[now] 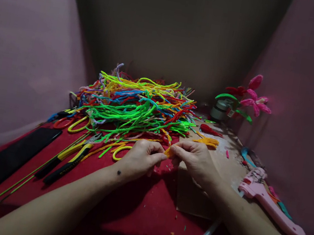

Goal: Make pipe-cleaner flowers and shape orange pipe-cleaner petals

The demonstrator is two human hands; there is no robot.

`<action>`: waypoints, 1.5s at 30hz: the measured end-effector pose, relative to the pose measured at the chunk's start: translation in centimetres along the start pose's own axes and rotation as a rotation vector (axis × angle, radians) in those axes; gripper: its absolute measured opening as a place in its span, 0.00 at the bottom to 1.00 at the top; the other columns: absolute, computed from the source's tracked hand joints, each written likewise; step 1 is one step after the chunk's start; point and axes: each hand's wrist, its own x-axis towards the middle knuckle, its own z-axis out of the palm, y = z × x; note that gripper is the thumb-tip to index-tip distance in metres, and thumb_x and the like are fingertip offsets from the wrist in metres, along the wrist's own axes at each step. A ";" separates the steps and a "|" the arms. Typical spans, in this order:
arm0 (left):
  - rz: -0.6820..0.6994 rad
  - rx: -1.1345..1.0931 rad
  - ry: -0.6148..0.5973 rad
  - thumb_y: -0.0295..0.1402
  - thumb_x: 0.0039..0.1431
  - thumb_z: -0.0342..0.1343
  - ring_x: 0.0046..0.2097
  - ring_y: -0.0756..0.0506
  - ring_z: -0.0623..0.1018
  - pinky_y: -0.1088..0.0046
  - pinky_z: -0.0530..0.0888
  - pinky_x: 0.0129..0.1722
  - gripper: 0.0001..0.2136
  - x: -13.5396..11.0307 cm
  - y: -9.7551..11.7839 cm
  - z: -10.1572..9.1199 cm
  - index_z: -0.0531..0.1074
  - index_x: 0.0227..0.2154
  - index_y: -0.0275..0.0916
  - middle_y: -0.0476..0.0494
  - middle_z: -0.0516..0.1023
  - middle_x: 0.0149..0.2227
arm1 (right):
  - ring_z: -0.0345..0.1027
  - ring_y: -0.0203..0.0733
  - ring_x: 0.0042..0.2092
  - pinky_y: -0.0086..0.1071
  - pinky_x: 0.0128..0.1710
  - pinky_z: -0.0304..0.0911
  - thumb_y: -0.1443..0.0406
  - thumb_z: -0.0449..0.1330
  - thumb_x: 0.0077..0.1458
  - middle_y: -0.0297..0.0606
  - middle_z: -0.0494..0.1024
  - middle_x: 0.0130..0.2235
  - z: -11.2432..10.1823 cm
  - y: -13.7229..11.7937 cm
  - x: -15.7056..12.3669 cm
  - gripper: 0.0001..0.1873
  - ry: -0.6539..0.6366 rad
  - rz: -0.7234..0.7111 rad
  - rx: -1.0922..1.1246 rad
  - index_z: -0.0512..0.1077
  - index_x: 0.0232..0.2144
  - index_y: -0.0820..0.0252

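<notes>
Between my two hands is an orange pipe cleaner [168,152], bent into a small piece and raised over the red cloth. My left hand [143,156] pinches its left side between thumb and fingers. From the right, my right hand [190,158] closes on the same piece, fingertips almost meeting those of the left. Much of the piece is hidden by the fingers. Just beyond them lies a large heap of pipe cleaners [134,109] in green, yellow, blue, red and other colours. Folded orange pipe cleaners [207,142] rest on the cardboard behind my right hand.
Pliers [73,157] with yellow-black handles, thin green stems [43,166] and a black flat slab [9,155] lie at left. A pink glue gun [271,207] with a glue stick [210,232] lies right on cardboard [192,195]. Pink pipe-cleaner flowers [256,103] stand behind.
</notes>
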 end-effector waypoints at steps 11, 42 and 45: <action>0.008 -0.063 0.050 0.35 0.50 0.52 0.12 0.56 0.62 0.81 0.57 0.13 0.11 -0.1 0.3 0.2 0.65 0.18 0.36 0.56 0.62 0.11 | 0.56 0.30 0.22 0.26 0.23 0.53 0.60 0.60 0.46 0.30 0.67 0.18 0.2 -0.1 0.1 0.13 -0.015 0.020 0.048 0.71 0.18 0.64; 0.263 0.130 0.176 0.30 0.54 0.51 0.23 0.53 0.71 0.78 0.68 0.24 0.07 0.3 -1.0 0.2 0.72 0.33 0.36 0.46 0.75 0.30 | 0.67 0.35 0.29 0.30 0.32 0.61 0.58 0.61 0.47 0.38 0.76 0.26 1.0 0.1 -0.2 0.14 0.013 0.102 0.302 0.75 0.25 0.65; 0.396 0.310 0.254 0.29 0.54 0.52 0.30 0.51 0.73 0.77 0.69 0.31 0.04 0.5 -1.4 0.1 0.72 0.29 0.37 0.45 0.75 0.31 | 0.65 0.33 0.24 0.29 0.29 0.61 0.58 0.61 0.46 0.37 0.74 0.22 0.8 0.3 -0.1 0.14 0.038 0.135 0.285 0.73 0.21 0.66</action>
